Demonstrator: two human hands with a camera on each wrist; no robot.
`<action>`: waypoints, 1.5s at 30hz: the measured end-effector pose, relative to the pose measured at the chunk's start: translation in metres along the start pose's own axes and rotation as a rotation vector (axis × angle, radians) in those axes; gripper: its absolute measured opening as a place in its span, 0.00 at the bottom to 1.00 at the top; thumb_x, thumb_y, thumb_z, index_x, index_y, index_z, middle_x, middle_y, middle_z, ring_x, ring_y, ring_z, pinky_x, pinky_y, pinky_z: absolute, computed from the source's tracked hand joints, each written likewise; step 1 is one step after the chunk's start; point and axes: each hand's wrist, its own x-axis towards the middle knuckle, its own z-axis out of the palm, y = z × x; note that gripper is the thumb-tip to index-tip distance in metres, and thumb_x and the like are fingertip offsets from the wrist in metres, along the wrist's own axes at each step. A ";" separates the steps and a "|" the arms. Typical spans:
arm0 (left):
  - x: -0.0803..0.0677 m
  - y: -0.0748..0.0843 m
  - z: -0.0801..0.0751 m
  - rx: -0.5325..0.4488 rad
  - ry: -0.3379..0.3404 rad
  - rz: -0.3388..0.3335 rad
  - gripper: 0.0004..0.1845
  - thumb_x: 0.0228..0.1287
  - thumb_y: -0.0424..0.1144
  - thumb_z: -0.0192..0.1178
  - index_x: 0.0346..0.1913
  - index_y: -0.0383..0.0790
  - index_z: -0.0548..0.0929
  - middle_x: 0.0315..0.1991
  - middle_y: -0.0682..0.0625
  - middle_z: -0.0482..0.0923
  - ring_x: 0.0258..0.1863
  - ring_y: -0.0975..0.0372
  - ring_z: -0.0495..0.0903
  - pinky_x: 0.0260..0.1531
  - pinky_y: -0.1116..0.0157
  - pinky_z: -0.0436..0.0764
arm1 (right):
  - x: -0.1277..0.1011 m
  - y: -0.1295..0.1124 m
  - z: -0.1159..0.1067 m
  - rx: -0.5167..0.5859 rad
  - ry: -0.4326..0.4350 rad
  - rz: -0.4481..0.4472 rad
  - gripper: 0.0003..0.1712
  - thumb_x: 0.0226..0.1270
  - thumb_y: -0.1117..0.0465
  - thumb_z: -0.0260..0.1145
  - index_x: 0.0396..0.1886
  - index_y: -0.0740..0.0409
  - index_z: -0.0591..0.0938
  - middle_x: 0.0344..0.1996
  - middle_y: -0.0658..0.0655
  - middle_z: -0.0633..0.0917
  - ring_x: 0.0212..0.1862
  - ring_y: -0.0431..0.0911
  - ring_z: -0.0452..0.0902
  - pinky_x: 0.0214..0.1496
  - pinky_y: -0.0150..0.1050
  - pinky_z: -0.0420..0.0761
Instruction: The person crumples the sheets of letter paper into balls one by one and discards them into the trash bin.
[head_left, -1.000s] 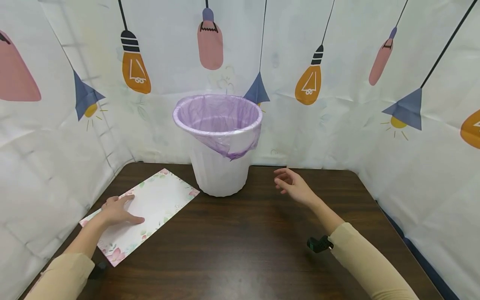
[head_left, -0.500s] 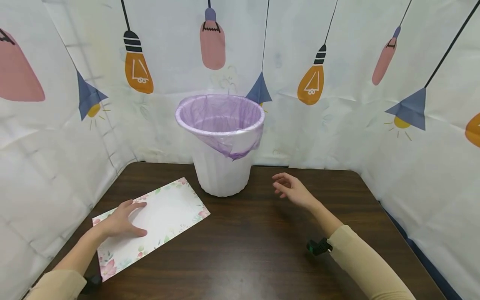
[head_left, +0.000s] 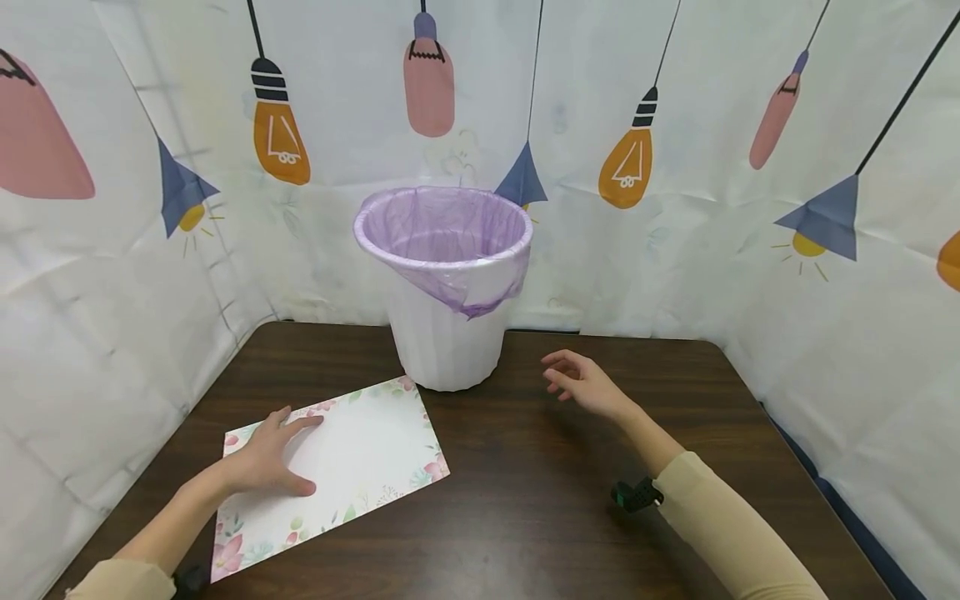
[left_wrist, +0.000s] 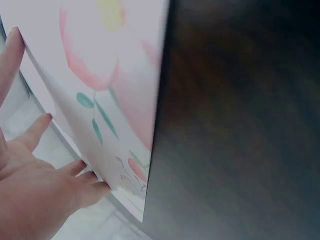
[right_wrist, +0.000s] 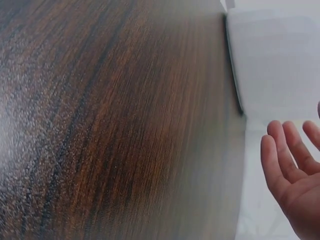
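**Ana:** Dark wood bench (head_left: 525,517), white curtains printed with lamps and bulbs all round it, and a white bin (head_left: 447,333) with a purple liner (head_left: 442,229) standing at the middle of the far edge.

**Ben:** And the left hand (head_left: 266,458)?

**Ana:** Flat on the flowered sheet (head_left: 367,454), fingers spread and straight, thumb out to the side. No pinch, just palm and fingers pressing on top. That grip sits on the sheet's left half.

**Ben:** Where does the sheet lie?

**Ana:** On the left half of the bench, slanted, its far corner just beside the bin's foot, its near corner by the left forearm, close to the near edge. The left wrist view shows the fingers (left_wrist: 75,170) against the paper's printed pink flower.

**Ben:** Right hand (head_left: 581,385)?

**Ana:** Hovering above the bench right of the bin, well apart from the sheet, fingers loosely curled, holding nothing.
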 end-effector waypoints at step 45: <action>0.057 0.121 0.063 0.022 -0.204 0.189 0.54 0.41 0.52 0.86 0.73 0.42 0.72 0.76 0.28 0.48 0.74 0.33 0.48 0.62 0.31 0.64 | -0.008 0.014 0.025 -0.244 -0.115 0.030 0.37 0.61 0.53 0.79 0.66 0.63 0.77 0.62 0.60 0.76 0.61 0.57 0.72 0.60 0.51 0.78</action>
